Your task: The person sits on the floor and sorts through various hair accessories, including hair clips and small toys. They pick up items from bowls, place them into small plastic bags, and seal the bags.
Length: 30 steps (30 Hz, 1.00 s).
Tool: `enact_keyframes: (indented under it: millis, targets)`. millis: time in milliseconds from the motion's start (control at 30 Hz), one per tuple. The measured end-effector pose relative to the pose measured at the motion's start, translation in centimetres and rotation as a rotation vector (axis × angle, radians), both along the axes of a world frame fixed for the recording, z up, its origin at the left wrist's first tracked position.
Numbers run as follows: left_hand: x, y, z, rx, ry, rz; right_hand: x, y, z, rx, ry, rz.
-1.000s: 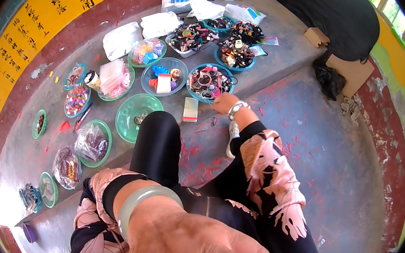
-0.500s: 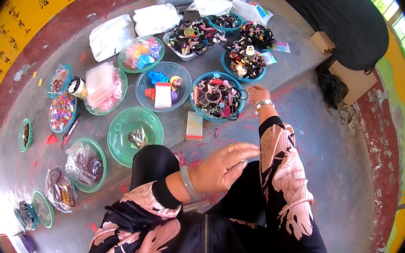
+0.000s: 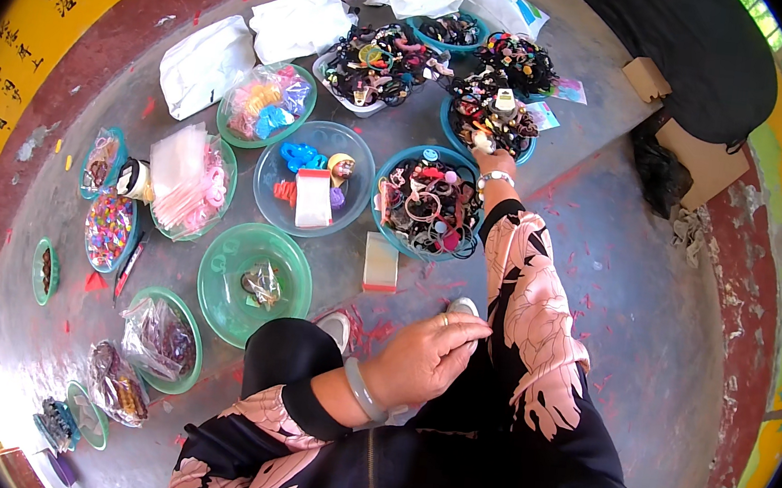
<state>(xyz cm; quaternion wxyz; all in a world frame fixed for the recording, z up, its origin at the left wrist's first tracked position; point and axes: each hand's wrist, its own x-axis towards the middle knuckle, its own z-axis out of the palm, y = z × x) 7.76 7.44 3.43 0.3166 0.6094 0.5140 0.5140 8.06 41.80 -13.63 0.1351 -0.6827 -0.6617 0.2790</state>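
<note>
My left hand is over my lap, its fingers bent and pressed together toward the thumb; what they hold, if anything, is too small to name. My right hand reaches forward to the near rim of a blue basin heaped with dark hair ties. Its fingertips touch a pale, cream-coloured piece among them and are partly hidden there. Just left of my right wrist stands another blue basin, filled with pink, red and black hair ties.
A shallow white box lies before my knees. Left of it are a green basin with a small clear packet, and a clear basin with coloured bundles. Bagged goods sit at the left; white bags stand behind.
My right hand has moved forward and left from beside the basins into the far basin of hair ties. My left hand's fingers have drawn closer together.
</note>
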Motion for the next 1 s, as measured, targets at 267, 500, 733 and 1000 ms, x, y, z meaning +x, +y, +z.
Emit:
enact_keyframes:
  millis: [267, 500, 733, 1000]
  targets:
    - [0.1, 0.7, -0.4, -0.042, -0.027, -0.025, 2.3, 2.1, -0.2, -0.109, 0.398, -0.101]
    - [0.4, 0.5, -1.1, -0.036, 0.004, 0.022, 4.7, -0.7, 4.3, -0.646, 1.222, -0.134]
    - [-1.7, 1.9, -2.0, -0.184, -0.313, 0.174, 4.6, -9.3, 14.8, -0.582, 1.357, 0.165]
    - [-4.4, 1.9, -0.1, -0.146, -1.070, 0.167, 6.5, -22.3, 18.9, -0.115, 1.264, 0.444]
